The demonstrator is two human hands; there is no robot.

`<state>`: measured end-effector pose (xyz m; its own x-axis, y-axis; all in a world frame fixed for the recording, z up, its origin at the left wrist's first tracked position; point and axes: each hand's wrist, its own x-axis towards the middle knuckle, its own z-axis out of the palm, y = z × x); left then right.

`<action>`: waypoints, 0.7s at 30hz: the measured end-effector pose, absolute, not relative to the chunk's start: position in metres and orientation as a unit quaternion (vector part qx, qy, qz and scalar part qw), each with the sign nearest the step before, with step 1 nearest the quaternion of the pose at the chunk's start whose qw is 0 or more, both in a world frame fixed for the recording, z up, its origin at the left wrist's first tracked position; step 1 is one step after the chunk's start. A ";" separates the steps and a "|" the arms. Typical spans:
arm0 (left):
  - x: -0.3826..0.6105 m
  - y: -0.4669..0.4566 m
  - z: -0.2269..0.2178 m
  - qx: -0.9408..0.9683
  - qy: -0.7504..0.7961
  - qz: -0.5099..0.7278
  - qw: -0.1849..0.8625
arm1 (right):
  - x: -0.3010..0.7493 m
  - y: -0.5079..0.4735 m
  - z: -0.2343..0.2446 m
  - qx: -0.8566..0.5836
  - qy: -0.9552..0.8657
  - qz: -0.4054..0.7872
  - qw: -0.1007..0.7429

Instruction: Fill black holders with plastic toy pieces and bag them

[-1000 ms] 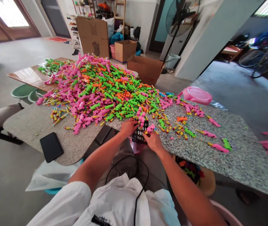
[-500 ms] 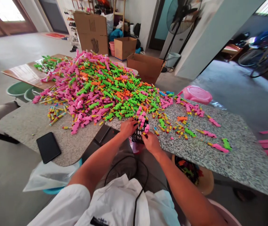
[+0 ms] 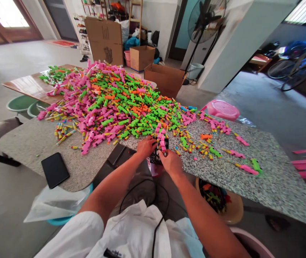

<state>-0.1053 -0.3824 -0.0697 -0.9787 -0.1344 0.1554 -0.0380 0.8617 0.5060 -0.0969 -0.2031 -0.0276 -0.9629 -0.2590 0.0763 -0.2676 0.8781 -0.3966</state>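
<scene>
A black perforated tray (image 3: 156, 156) rests at the near edge of the speckled stone table (image 3: 249, 186), with several pink toy pieces (image 3: 161, 137) standing in its holes. My left hand (image 3: 146, 147) grips the tray's left side. My right hand (image 3: 170, 162) is closed at the tray's right side, fingertips pinching a pink piece at the tray. A big heap of pink, green and orange plastic toy pieces (image 3: 115, 100) lies just beyond the tray.
A black phone (image 3: 55, 170) lies on the left table. Loose pieces (image 3: 239, 157) scatter to the right. A basin of pieces (image 3: 217, 199) sits under the table, a pink basket (image 3: 221, 108) behind it. Cardboard boxes (image 3: 165, 77), a fan (image 3: 205, 18) and bicycles (image 3: 295, 64) stand further back.
My right hand has carried a pink piece leftward from the tray's right edge onto the tray. The left hand stays on the tray.
</scene>
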 end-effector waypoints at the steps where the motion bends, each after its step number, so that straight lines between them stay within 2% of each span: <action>1: -0.105 -0.382 -0.070 0.044 -0.960 -0.259 0.093 | -0.096 -0.205 -0.026 0.131 -0.970 0.203 0.025; 4: -0.106 -0.382 -0.070 0.042 -0.961 -0.257 0.095 | -0.094 -0.209 -0.024 0.121 -0.973 0.191 0.053; 21: -0.105 -0.380 -0.080 0.040 -0.957 -0.270 0.101 | -0.087 -0.201 -0.040 0.158 -0.972 0.161 0.071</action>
<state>-0.1054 -0.3803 -0.0795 -0.9765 -0.1301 0.1716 -0.0212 0.8512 0.5245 -0.0875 -0.2012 -0.0401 -0.9399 -0.2842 0.1891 -0.3300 0.8983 -0.2900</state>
